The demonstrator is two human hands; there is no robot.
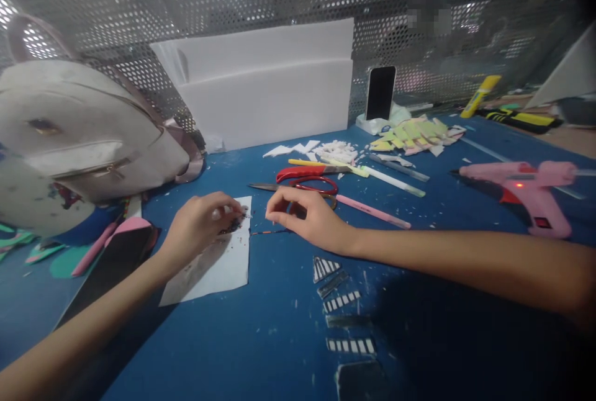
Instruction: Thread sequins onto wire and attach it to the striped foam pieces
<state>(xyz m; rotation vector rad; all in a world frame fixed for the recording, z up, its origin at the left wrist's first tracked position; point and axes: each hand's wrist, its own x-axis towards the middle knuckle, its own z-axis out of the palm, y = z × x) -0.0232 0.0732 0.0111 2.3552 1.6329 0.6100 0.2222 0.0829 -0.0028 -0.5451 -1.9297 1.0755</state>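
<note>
My left hand (pixel 202 224) is over a white paper sheet (pixel 235 264), its fingers curled together at a small heap of dark bits (pixel 235 225). Whatever those fingertips hold is too small to make out. To the right, my right hand (pixel 311 218) has thumb and fingers bent into a pinch; anything between the tips cannot be made out. A thin dark strand with reddish spots (pixel 267 232) runs just below that hand's fingertips, and whether it is held I cannot tell. Red-handled scissors (pixel 298 172) lie behind the right hand.
Striped black-and-white pieces (pixel 350 301) lie in a column near me. A pink glue gun (pixel 524 187) with a lit light rests at right. Behind are a pink pen (pixel 372 211), paper scraps (pixel 414 135), a phone (pixel 380 94) and a white board (pixel 270 97). A backpack (pixel 93 121) stands left.
</note>
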